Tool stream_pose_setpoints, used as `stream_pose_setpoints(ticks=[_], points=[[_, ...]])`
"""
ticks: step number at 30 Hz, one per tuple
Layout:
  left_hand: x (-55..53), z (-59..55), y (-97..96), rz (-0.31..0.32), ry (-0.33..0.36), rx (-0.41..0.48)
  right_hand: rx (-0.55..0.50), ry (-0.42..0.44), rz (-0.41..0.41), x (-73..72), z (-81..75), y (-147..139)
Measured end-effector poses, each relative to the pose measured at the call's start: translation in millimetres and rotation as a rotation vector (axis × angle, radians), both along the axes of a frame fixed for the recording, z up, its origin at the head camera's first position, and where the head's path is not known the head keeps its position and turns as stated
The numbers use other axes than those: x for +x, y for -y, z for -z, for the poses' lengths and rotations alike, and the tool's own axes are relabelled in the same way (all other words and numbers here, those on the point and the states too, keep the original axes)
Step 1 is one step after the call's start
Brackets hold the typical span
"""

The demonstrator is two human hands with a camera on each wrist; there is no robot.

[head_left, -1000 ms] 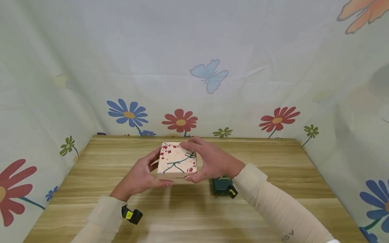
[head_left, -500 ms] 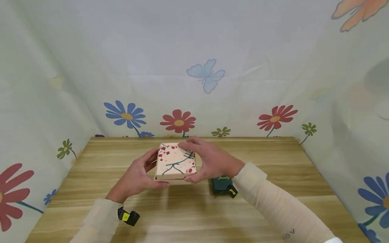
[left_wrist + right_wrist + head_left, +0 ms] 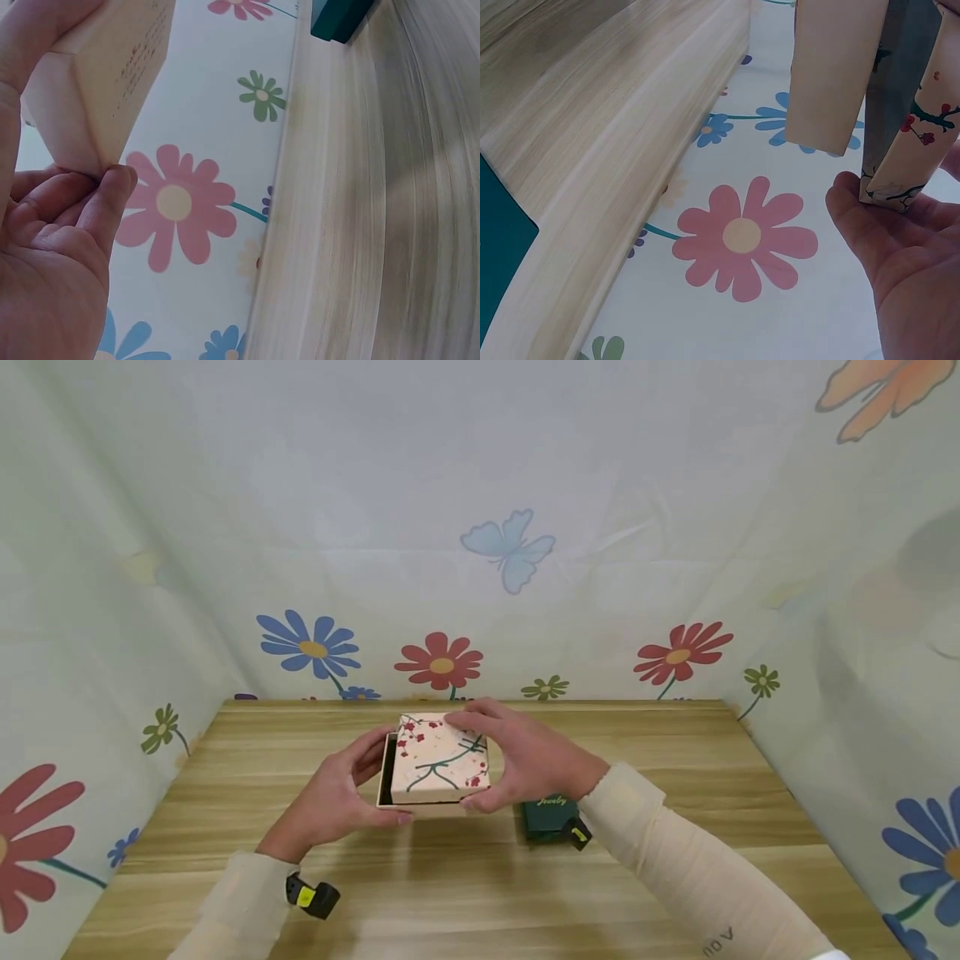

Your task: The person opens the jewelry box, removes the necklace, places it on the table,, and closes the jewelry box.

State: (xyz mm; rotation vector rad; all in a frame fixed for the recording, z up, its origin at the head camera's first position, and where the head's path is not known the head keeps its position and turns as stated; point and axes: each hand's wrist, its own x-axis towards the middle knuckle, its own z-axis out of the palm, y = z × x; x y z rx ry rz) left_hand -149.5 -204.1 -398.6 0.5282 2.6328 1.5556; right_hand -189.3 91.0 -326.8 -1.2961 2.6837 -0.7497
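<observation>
Plainly two-handed work, held up off the table; left hand grips the cream base of a small square box, thumb along the near side, fingers round the left side; right hand grips the patterned lid from the right, thumb at the near corner, fingers at the far edge. Lid is printed with red blossoms and dark green branches; it sits off square, shifted to the person's right, so a dark strip of the interior shows along the base's left side; from the right wrist, a gap shows between lid and base, the lid's hollow side turned toward the base; from the left wrist, lines of small writing on the base, too small to read.

Dark green box on the table, near the right wrist and just below it in the head view; gold lettering reads "Jewelry"; the wrist camera on that arm covers part of it. Both arms in pale sleeves, right sleeve with dark letters near the bottom edge; behind the wood-grain tabletop, a pale backdrop printed with red, blue and green flowers and a light blue butterfly.
</observation>
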Motion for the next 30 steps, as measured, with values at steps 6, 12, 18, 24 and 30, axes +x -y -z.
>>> stream_pose_setpoints(ticks=[6, 12, 18, 24, 30], points=[[1.2, 0.4, 0.9, -0.017, 0.012, -0.028, -0.015, 0.002, -0.007, -1.0, -0.2, -2], [1.7, -0.6, 3.5, -0.032, 0.040, -0.027, -0.021, -0.008, -0.012, -2.7, -1.3, -5], [3.1, -3.0, 6.3, -0.025, 0.038, -0.021, -0.031, -0.020, -0.012, -2.4, -1.2, -8], [5.9, -5.4, 8.5, -0.027, 0.028, -0.036, -0.021, -0.010, 0.006, -0.8, -2.5, -11], [7.6, -7.4, 9.8, -0.023, 0.017, -0.031, -0.017, -0.009, 0.006, -0.5, -3.1, -15]])
